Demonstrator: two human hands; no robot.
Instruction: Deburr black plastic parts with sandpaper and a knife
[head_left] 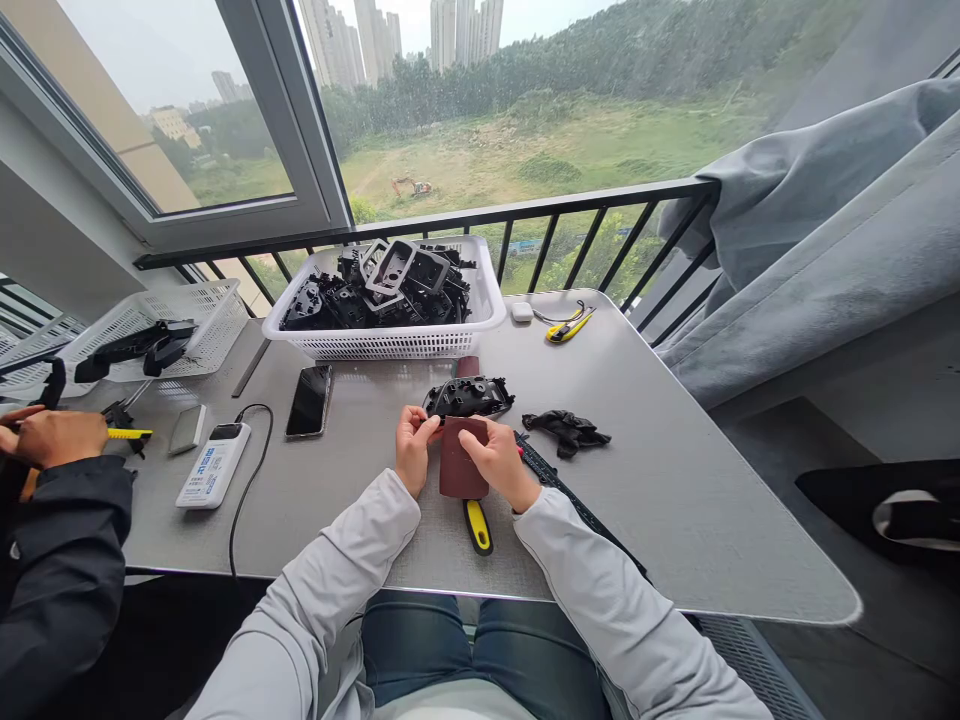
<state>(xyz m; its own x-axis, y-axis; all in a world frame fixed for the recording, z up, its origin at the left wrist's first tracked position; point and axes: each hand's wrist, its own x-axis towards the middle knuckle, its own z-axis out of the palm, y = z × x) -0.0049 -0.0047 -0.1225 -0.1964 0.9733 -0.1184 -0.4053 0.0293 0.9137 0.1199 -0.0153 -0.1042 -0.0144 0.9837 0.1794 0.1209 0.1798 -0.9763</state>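
My right hand grips a reddish-brown sheet of sandpaper, its thumb lying on the face. My left hand is closed at the lower left edge of a black plastic part, just beyond the sandpaper; its fingertips are partly hidden. Under the sandpaper's near end, a yellow-and-black handle sticks out toward me. Another reddish-brown piece lies behind the black part. To the right of my right hand are a crumpled black cloth-like item and a long black ruler-like tool.
A white basket heaped with black parts and grey frames stands at the back. A phone, a white power bank with a cable, and a yellow cutter lie on the table. At left, a co-worker's hands work near another basket.
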